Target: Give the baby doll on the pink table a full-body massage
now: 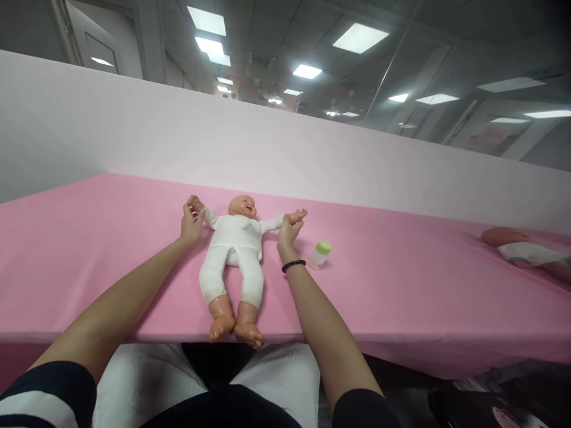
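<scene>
White trousers (pixel 129 380): Showed nearest, below the front edge of the counter (pixel 392 285).
Dark sleeves (pixel 361 410): Ended above the elbows, the left one banded with white; left both forearms bare.
Doll (pixel 236 232): Lay face up on the counter, between the two forearms, feet at the front edge with toes reaching just past it, head toward the wall (pixel 267 145), arms spread wide. Wore a soft white suit over body and limbs; left head, hands and feet bare.
Black bracelet (pixel 293 266): Circled the right wrist, beaded.
Right grip (pixel 288 233): Closed around the doll's wrist on the right side of the view.
Left grip (pixel 191 224): Closed on the doll's hand on the left side, fingers against the small fingers.
Bottle (pixel 318 259): Stood cap up on the counter, just beside the right grip, without touching; had a pale body and a green cap (pixel 323 247).
Pink cover (pixel 428 249): Spread over the counter and hung down at the front.
Second doll (pixel 529 252): Lay far to the right, well apart from both grips, partly cut off by the view.
Wall: Rose white and plain behind the counter.
Glass (pixel 276 77): Ran above the wall, showing bright ceiling lights (pixel 361 38).
</scene>
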`<state>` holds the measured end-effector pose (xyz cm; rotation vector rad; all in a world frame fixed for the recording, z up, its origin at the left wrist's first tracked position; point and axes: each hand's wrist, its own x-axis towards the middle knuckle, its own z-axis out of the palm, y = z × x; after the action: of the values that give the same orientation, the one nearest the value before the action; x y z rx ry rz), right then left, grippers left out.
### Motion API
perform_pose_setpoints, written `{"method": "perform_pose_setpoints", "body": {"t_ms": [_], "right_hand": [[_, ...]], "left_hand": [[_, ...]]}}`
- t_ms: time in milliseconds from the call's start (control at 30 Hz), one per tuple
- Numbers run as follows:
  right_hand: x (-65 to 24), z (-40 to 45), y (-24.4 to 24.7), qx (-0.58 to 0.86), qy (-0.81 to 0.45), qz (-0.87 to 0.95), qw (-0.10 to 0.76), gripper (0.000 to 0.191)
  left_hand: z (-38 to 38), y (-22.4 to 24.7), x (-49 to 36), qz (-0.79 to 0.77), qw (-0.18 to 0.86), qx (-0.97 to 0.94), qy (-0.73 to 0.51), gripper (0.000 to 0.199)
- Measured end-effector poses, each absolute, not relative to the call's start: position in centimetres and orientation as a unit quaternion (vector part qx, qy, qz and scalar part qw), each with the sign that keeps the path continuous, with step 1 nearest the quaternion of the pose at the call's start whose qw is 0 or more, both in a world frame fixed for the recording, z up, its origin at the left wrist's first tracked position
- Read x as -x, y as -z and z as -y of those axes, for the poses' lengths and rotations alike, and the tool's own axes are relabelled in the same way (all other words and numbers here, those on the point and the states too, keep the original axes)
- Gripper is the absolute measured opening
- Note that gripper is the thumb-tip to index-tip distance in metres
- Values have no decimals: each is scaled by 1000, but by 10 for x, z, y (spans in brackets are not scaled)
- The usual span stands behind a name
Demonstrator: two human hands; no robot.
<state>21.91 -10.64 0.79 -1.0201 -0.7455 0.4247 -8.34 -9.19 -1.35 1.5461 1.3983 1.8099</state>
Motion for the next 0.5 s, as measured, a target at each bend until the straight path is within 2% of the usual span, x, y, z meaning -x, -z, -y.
{"method": "perform_pose_setpoints", "body": {"t_ms": [133, 233, 333, 400, 500], "right_hand": [[-196, 124, -16, 390, -112, 579, 707, 51], [-187, 135, -13, 332, -49, 755, 564, 41], [-185, 139, -8, 309, 6, 843, 440, 51], [-186, 139, -5, 307, 21, 853, 421, 56], [-186, 138, -5, 313, 12, 838, 447, 54]], "left_hand": [[114, 3, 69, -410, 83, -721, -552, 45], [117, 5, 66, -386, 21, -803, -453, 44], [113, 10, 68, -374, -10, -838, -397, 42], [111, 12, 69, -375, -22, -842, -388, 42], [114, 10, 69, -379, -25, -839, -390, 42]]}}
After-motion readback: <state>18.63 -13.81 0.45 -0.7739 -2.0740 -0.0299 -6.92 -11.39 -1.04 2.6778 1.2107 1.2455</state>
